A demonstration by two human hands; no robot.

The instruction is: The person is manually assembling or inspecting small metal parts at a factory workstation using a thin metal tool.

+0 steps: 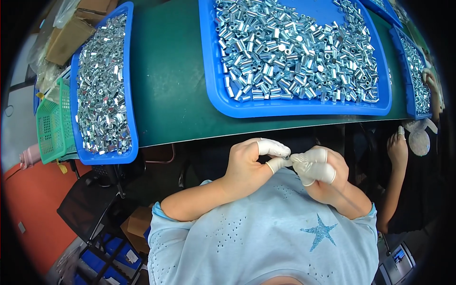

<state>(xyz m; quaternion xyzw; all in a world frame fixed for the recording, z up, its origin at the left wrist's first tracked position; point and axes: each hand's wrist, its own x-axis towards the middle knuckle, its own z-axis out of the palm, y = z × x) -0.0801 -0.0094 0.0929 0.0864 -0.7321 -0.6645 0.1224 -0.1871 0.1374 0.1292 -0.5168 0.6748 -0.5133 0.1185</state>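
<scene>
My left hand (251,164) wears white finger cots on thumb and forefinger. It pinches a small metal nut (287,157), mostly covered by the fingertips, in front of my chest. Pressed up against it is my right hand (324,172), with white cots on several fingers and its fingertips closed together. Whether the right fingers hold a thing of their own is hidden. Past both hands stands a large blue tray (304,110), filled with silvery hexagonal metal nuts (285,52), long and sleeve-like.
The green tabletop (166,71) carries another blue tray (134,90) of metal pieces at left, beside a green basket (54,126). At right, a co-worker's hand (430,80) reaches at a narrower blue tray (412,90); another hand (398,147) is nearer. A black chair (88,204) stands lower left.
</scene>
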